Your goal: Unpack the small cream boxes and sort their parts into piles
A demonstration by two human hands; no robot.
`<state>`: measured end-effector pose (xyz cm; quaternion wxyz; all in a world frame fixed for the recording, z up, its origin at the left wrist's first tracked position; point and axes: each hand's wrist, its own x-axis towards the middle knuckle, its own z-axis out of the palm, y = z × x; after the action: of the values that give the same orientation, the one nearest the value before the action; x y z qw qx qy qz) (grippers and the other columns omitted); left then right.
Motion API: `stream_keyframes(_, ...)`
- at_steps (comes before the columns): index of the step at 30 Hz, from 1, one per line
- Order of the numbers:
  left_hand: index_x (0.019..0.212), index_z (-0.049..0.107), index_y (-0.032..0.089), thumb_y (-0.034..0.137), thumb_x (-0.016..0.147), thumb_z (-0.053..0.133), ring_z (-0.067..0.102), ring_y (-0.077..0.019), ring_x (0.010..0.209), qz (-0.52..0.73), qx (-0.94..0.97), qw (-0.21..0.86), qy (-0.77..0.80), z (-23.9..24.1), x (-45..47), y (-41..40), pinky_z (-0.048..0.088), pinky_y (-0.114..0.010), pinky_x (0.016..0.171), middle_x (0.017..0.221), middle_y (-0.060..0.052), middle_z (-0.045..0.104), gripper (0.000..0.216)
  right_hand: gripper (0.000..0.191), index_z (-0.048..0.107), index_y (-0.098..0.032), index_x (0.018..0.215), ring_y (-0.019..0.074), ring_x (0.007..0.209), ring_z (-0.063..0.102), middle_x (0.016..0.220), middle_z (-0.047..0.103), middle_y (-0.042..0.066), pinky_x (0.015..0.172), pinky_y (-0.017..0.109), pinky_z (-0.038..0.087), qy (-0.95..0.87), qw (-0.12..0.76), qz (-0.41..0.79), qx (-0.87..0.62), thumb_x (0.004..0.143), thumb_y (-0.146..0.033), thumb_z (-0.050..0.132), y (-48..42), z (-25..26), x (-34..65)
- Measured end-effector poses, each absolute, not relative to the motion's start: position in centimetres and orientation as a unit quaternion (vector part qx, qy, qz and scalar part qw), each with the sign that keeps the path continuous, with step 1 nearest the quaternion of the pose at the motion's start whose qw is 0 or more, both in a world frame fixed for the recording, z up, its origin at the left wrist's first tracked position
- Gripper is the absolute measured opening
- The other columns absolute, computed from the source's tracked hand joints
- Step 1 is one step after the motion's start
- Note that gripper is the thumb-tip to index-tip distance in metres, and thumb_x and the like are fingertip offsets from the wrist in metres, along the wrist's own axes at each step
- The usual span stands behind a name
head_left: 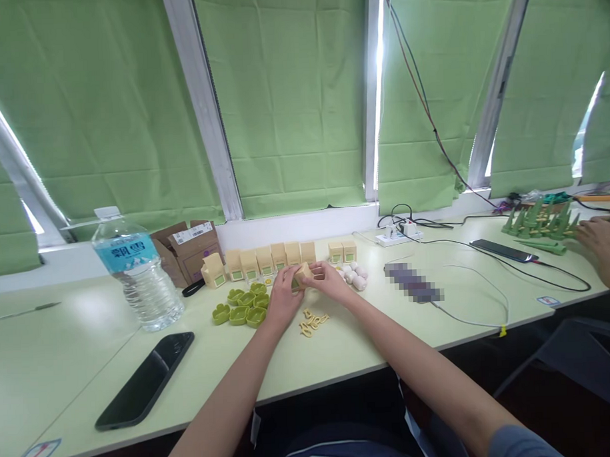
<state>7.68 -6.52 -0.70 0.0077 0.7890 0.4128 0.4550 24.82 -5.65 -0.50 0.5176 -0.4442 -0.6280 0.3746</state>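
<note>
while the left hand [283, 299] curls around the left side of a small tan box [303, 275], the right hand [329, 281] grips it from the right, so both hands are clamped on it, close together above the table [334, 354]. just beyond the held box, a row of similar boxes [278, 256] runs to the left, and a separate pair of boxes [342, 252] stands to the far right of the hands. left of the left hand sit green clover-shaped cups [239, 321]; on the near side of the hands lies a loose cluster of thin yellow pieces [313, 319]. pale round pieces [359, 282] are gathered just right of the right hand. farther left, a water bottle [139, 277] stands upright beyond a dark phone [145, 381]. at the far right, another person's hand [600, 241] is beside spiky green pieces [542, 221].
</note>
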Motion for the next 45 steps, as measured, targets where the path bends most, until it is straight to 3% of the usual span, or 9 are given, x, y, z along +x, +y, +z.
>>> stream_keyframes(5, 0.132, 0.053, 0.027, 0.012, 0.079, 0.059, 0.048, -0.0269, 0.127, 0.442, 0.805, -0.006, 0.396, -0.8, 7.5, -6.4, 0.042, -0.046, 0.108, 0.136, -0.009, 0.050, 0.056, 0.055, 0.048, -0.020, 0.102, 0.0190, 0.090, 0.066, 0.104, 0.065, 0.007, 0.073, 0.030, 0.052, -0.616, 0.499, 0.412, -0.449, 0.063, -0.039, 0.083, -6.1, -0.1, 25.0)
stream_keyframes(12, 0.134, 0.050, 0.027, 0.005, 0.078, 0.053, 0.050, -0.0235, 0.125, 0.437, 0.823, -0.003, 0.363, -0.9, 7.8, -6.4, 0.043, -0.044, 0.107, 0.135, -0.008, 0.052, 0.060, 0.053, 0.040, -0.022, 0.085, 0.0153, 0.074, 0.056, 0.084, 0.055, -0.003, 0.061, 0.026, 0.041, -0.647, 0.497, 0.338, -0.469, 0.058, -0.044, 0.079, -7.3, 0.6, 25.2)
stream_keyframes(29, 0.134, 0.052, 0.027, 0.001, 0.070, 0.055, 0.056, -0.0259, 0.116, 0.383, 0.813, -0.031, 0.438, -0.3, 8.5, -7.3, 0.049, -0.044, 0.098, 0.134, -0.009, 0.051, 0.069, 0.040, 0.042, -0.023, 0.083, 0.0147, 0.069, 0.052, 0.080, 0.057, -0.004, 0.061, 0.026, 0.040, -0.674, 0.498, 0.254, -0.482, 0.058, -0.038, 0.070, -6.6, -0.5, 25.1)
stream_keyframes(45, 0.137, 0.049, 0.026, 0.007, 0.077, 0.057, 0.058, -0.0287, 0.110, 0.325, 0.794, -0.093, 0.506, -0.2, 8.4, -7.7, 0.050, -0.042, 0.091, 0.132, -0.013, 0.048, 0.064, 0.047, 0.044, -0.023, 0.087, 0.0196, 0.076, 0.056, 0.081, 0.059, -0.001, 0.063, 0.028, 0.040, -0.672, 0.492, 0.198, -0.516, 0.061, -0.049, 0.073, -7.1, -0.1, 24.7)
